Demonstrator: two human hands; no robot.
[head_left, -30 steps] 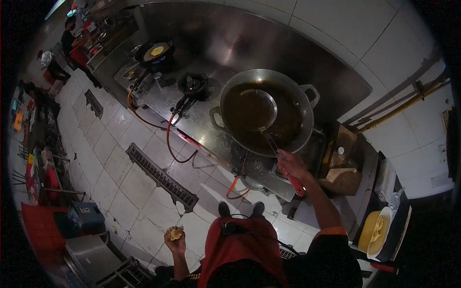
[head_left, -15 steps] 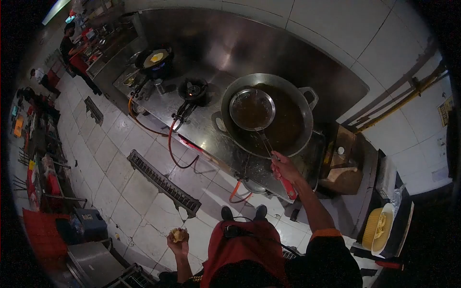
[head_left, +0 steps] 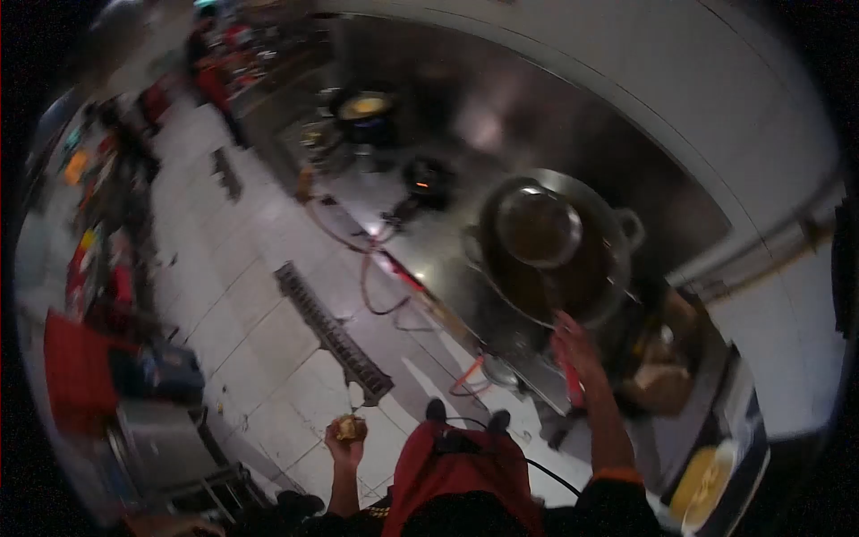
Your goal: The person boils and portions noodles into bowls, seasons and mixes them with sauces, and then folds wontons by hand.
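Observation:
My right hand (head_left: 574,347) is closed round the red handle of a round strainer (head_left: 539,225). The strainer's bowl is over the left part of a large two-handled pan (head_left: 626,295) with dark liquid in it. Low on the left, my left hand (head_left: 344,447) holds a piece of food (head_left: 349,428), pale brown and uneven, above the tiled floor. Motion blur hides the fine detail of both hands and of the strainer.
A lit burner (head_left: 424,182) stands left of the pan. Farther back is a smaller pan (head_left: 369,107) with yellow food. A yellow tub (head_left: 698,483) sits at lower right. A person (head_left: 210,76) stands at upper left, and a floor drain (head_left: 333,333) crosses the tiles.
The whole view has swung, so the pan and stove appear farther right and lower, with more blur. Since the earliest frame, the strainer has risen out of the liquid. Both hands keep their holds.

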